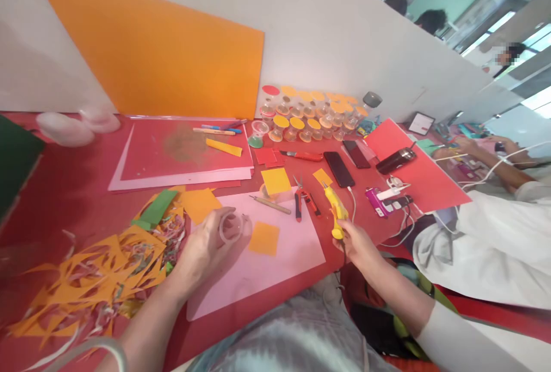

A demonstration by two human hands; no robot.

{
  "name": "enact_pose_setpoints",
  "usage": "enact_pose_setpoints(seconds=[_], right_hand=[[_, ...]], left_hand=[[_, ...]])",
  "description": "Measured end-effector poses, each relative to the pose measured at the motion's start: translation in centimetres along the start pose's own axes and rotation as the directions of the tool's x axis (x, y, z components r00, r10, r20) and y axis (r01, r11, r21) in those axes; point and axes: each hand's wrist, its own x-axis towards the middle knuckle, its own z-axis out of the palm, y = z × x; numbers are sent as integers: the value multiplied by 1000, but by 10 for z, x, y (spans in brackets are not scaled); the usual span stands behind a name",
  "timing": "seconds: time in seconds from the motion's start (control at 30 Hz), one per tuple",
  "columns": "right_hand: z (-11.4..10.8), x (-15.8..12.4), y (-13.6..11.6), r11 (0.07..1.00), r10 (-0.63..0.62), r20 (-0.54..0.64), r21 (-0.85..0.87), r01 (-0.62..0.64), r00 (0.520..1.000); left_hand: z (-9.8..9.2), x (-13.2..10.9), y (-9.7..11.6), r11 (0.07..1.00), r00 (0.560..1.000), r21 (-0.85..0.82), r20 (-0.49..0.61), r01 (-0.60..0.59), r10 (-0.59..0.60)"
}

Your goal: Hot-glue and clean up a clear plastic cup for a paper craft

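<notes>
My left hand (209,245) has its fingers curled round a clear plastic cup (231,228), tilted with its round rim towards me, above a pink sheet (297,251). In my right hand (355,243) is a yellow glue gun (336,211), its tip pointing away from me and a dark cord hanging below. An orange paper square (264,238) lies on the sheet just right of the cup. Beyond it are a wooden-handled tool (275,205), red-handled pliers (303,197) and a yellow-orange square (276,181).
Orange paper scraps (116,257) heap up on the left. At the back stand several clear hourglass-shaped cup pieces (310,113) topped with paper discs. A red cutter (303,155), a phone (338,169) and a purple power strip (379,202) lie rightward. Another person's arm (491,159) is at far right.
</notes>
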Motion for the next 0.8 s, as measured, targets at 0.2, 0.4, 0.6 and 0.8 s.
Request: enact_pose_setpoints(seconds=[0.2,0.4,0.6,0.8], right_hand=[[-18,-34,7,993,-79,43,93,74,996],[-10,-51,13,903,-391,145,250,349,909],[12,-53,25,917,-398,485,169,362,779],[30,-56,25,958,-236,584,6,286,777]], left_hand=[[2,-4,-14,997,1000,-73,-20,-24,23],[-1,-6,-5,962,999,-271,6,40,-39],[-3,-8,4,941,998,-333,20,68,-65],[-5,-5,10,945,995,-322,-56,65,-88]])
